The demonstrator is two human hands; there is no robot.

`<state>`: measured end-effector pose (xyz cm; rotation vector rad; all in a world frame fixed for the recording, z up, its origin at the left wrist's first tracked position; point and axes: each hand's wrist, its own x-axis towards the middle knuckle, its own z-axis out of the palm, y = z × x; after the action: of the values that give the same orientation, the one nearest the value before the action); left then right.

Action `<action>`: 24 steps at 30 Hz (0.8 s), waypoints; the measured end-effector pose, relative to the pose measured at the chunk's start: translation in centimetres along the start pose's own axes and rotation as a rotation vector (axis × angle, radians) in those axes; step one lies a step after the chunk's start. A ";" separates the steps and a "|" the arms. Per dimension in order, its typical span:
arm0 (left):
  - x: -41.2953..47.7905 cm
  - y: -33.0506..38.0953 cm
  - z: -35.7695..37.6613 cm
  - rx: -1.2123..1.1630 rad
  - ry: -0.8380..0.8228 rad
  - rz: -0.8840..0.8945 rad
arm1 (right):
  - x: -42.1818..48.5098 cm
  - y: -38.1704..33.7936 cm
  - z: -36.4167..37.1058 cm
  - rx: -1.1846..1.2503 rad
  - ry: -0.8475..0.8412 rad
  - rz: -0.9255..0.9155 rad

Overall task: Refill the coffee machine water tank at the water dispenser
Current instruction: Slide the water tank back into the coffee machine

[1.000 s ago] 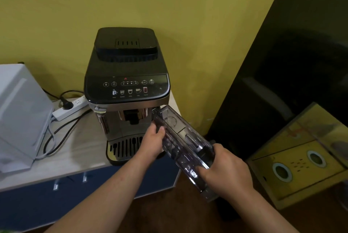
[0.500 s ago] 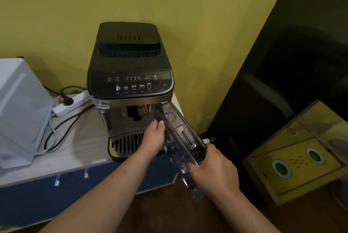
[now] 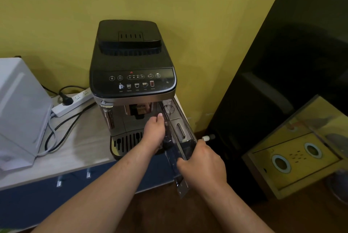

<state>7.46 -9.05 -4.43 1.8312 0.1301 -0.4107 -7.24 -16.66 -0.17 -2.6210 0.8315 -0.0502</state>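
A black and silver coffee machine (image 3: 131, 74) stands on a light wooden counter (image 3: 81, 150) against the yellow wall. Its clear plastic water tank (image 3: 178, 129) sticks out forward from the machine's right side, partly inside its slot. My left hand (image 3: 155, 133) grips the tank's left wall, close to the machine's front. My right hand (image 3: 202, 165) holds the tank's near end from the right. A red warning light shows on the control panel (image 3: 133, 80).
A white appliance (image 3: 20, 114) stands at the counter's left, with a white power strip (image 3: 73, 103) and black cables beside it. A tall black glossy cabinet (image 3: 282, 86) stands right of the counter. A yellow wooden box (image 3: 301, 151) with two round holes sits at its foot.
The tank has swung from a diagonal, pulled-out pose to nearly in line with the machine's side and slid further in. Both hands moved with it, towards the machine.
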 end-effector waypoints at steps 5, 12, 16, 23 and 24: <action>-0.9 -1.4 -0.4 -0.181 -0.132 -0.050 | 0.2 -1.5 0.6 0.017 0.021 -0.034; -2.0 -1.1 -1.1 -0.237 -0.248 -0.072 | 1.4 -3.5 1.5 0.030 0.015 -0.030; -2.4 -0.2 -0.6 -0.071 -0.141 -0.027 | 1.4 -3.1 1.6 0.067 -0.035 -0.060; -1.8 0.4 -0.7 0.045 -0.069 -0.009 | 1.6 -3.4 1.8 0.146 -0.161 -0.085; -1.7 0.6 -0.9 0.062 -0.071 -0.012 | 1.7 -3.6 1.9 0.151 -0.158 -0.087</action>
<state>6.30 -8.19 -3.08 1.8751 0.0801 -0.4918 -3.56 -14.25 -0.66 -2.4807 0.6346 0.0669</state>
